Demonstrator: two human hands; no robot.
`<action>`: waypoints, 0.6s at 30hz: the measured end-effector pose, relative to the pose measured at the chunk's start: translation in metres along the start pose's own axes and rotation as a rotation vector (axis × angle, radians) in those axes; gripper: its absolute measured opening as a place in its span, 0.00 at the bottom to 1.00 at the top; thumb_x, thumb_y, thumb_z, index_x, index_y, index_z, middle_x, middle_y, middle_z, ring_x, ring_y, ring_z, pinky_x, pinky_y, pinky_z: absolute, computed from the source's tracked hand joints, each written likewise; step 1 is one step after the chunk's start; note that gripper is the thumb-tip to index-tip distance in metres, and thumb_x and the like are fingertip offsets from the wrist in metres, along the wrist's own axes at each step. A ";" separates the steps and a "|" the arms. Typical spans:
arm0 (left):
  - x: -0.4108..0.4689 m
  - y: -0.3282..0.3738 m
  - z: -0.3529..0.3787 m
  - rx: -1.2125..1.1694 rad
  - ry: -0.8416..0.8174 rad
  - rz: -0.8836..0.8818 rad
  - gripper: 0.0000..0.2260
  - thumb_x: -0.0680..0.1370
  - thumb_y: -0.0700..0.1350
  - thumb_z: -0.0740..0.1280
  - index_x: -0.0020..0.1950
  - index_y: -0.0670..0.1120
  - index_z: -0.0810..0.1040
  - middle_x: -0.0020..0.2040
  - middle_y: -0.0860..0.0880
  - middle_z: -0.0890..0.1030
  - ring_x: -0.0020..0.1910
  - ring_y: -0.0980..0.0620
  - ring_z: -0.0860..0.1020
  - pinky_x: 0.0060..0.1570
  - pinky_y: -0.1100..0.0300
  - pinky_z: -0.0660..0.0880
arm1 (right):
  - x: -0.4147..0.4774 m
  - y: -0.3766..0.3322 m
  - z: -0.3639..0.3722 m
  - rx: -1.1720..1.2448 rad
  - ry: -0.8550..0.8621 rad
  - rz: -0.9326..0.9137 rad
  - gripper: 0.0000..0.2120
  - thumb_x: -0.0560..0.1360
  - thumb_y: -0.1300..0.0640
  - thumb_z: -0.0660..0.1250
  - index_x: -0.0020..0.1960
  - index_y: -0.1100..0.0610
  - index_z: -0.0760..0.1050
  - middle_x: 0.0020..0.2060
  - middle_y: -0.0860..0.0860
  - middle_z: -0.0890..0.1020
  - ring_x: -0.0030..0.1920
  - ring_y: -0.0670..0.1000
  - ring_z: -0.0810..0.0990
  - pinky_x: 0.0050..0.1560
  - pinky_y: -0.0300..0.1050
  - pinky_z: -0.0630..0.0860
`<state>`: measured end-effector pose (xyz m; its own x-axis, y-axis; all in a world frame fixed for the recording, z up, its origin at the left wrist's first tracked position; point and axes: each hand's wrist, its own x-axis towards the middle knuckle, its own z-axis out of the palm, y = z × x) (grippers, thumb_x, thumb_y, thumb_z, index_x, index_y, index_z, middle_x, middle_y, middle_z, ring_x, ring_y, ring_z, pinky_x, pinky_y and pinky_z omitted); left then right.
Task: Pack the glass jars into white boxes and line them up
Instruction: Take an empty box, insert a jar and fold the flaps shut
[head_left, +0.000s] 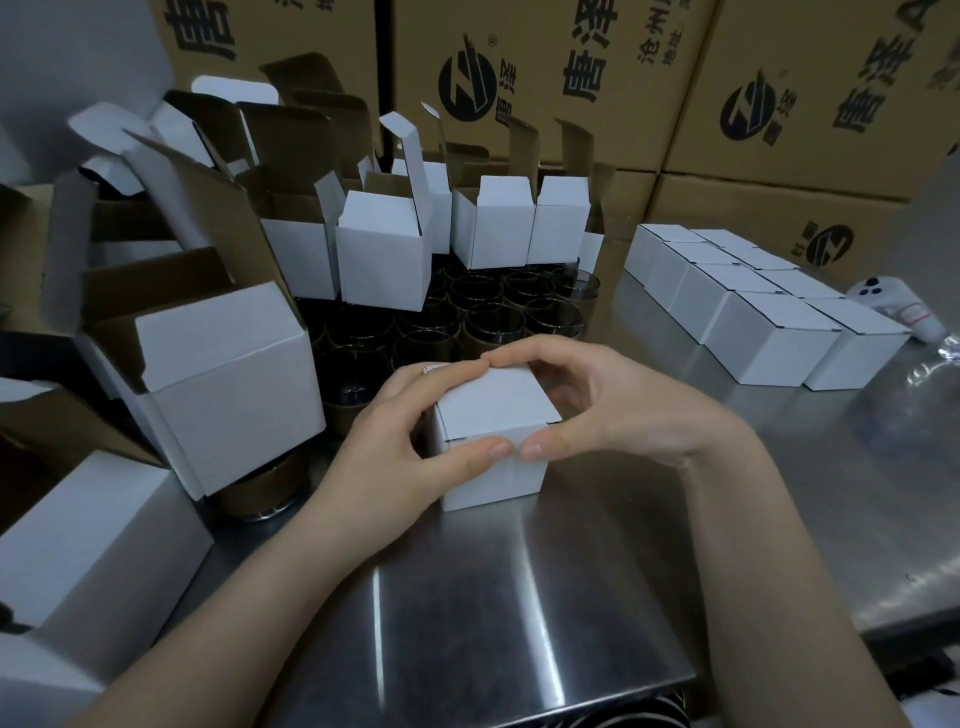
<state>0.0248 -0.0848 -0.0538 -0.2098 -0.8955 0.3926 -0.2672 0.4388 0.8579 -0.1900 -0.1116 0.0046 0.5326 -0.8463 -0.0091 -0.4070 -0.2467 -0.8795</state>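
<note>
Now your left hand (410, 431) and right hand (613, 410) are curled round the closed white box (493, 410) at the centre of the table (519, 597), so lift by its side walls, since light card dents and the glass likely inside is breakable, toward the lined-up boxes (753, 312) at two o'clock.

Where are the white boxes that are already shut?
In the head view, the shut boxes stand in two rows on the right of the steel table, before the brown cartons.
</note>
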 end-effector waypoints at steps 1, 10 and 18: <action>0.000 0.000 0.000 0.001 -0.001 0.003 0.26 0.68 0.56 0.75 0.65 0.58 0.76 0.62 0.60 0.73 0.63 0.64 0.72 0.60 0.70 0.69 | 0.000 0.000 0.000 -0.009 0.012 -0.005 0.31 0.66 0.67 0.78 0.66 0.52 0.74 0.61 0.50 0.79 0.61 0.50 0.79 0.63 0.50 0.76; -0.001 0.006 0.002 -0.020 0.032 -0.025 0.23 0.70 0.62 0.68 0.63 0.58 0.77 0.60 0.60 0.74 0.61 0.65 0.72 0.58 0.74 0.67 | 0.000 -0.001 -0.001 0.088 0.060 -0.022 0.30 0.60 0.55 0.78 0.62 0.50 0.79 0.58 0.46 0.83 0.59 0.44 0.81 0.57 0.38 0.76; -0.001 0.011 0.002 -0.069 0.075 -0.037 0.21 0.70 0.65 0.61 0.57 0.58 0.79 0.57 0.57 0.78 0.58 0.62 0.75 0.54 0.71 0.69 | 0.001 -0.004 0.002 0.115 0.083 -0.051 0.23 0.65 0.55 0.79 0.59 0.50 0.81 0.55 0.45 0.84 0.57 0.44 0.82 0.53 0.35 0.76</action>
<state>0.0198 -0.0784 -0.0455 -0.1288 -0.9151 0.3820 -0.2077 0.4016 0.8919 -0.1865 -0.1101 0.0072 0.4858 -0.8711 0.0722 -0.2906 -0.2389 -0.9265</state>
